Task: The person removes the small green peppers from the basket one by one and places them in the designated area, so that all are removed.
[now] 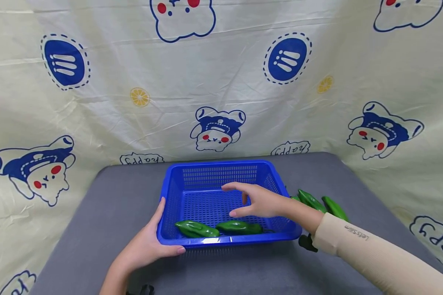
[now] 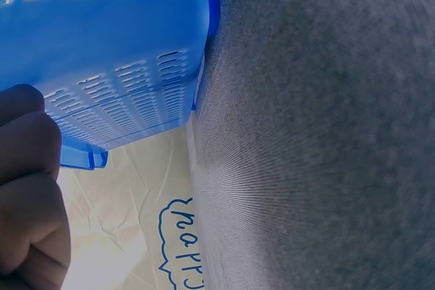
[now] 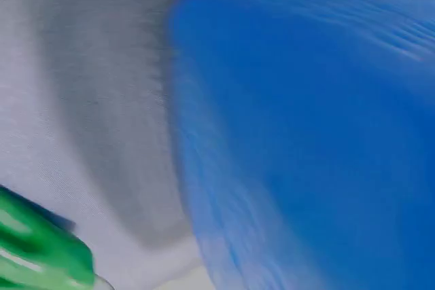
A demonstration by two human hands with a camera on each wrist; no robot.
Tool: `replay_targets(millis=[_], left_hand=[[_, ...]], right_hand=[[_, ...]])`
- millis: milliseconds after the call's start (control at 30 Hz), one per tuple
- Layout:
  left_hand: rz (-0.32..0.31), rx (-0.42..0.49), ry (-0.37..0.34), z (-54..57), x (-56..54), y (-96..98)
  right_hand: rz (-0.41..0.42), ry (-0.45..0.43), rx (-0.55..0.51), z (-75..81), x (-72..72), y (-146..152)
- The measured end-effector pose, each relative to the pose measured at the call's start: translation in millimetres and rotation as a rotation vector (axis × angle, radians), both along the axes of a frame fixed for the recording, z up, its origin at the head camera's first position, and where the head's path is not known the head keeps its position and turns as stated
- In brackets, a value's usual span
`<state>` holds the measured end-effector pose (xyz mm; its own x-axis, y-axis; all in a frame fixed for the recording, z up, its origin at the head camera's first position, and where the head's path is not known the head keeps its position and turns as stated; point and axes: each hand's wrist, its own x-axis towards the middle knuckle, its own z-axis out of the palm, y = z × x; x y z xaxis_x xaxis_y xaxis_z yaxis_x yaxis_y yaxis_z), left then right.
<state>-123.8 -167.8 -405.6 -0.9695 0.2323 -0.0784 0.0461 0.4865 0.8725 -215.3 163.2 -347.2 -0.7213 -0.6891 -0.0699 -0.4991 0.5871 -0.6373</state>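
Observation:
A blue plastic basket [image 1: 214,241] stands on the grey table, with two green peppers [image 1: 197,229] lying along its near side. My left hand [image 1: 147,246] grips the near left corner of its rim, thumb over the front edge and fingers along the left side. In the left wrist view, curled fingers [image 2: 30,188] show against the basket's slotted wall [image 2: 136,32]. Over the inside of the basket hovers my right hand [image 1: 260,200], thumb and fingers spread apart with nothing between them. The right wrist view is blurred and mostly filled by the basket [image 3: 306,134].
Several more green peppers [image 1: 334,208] lie on the table to the right of the basket, partly behind my right forearm. One pepper [image 3: 41,249] also shows in the right wrist view. A printed cloth [image 1: 221,82] hangs behind the grey table [image 1: 125,196] and along its sides.

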Motion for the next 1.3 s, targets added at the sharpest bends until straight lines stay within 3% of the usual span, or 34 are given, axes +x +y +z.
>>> replay_targets(millis=[267,433,667,1300], left_hand=[[-0.021,0.01,0.0,1.4,-2.6,0.6],[-0.022,0.014,0.003,3.2,-5.2,1.2],[-0.009,0.027,-0.022,3.4,-8.1,1.1],[-0.019,0.021,-0.017,1.1,-2.8,-0.9]], right_hand=[[0.044,-0.082,-0.018,-30.1,-3.7,3.7],[0.079,-0.103,0.036,-40.2,-4.3,4.7],[0.102,-0.129,0.139,-44.7,-4.1,3.7],[0.201,-0.114,0.275,-53.1,-4.4,2.3]])
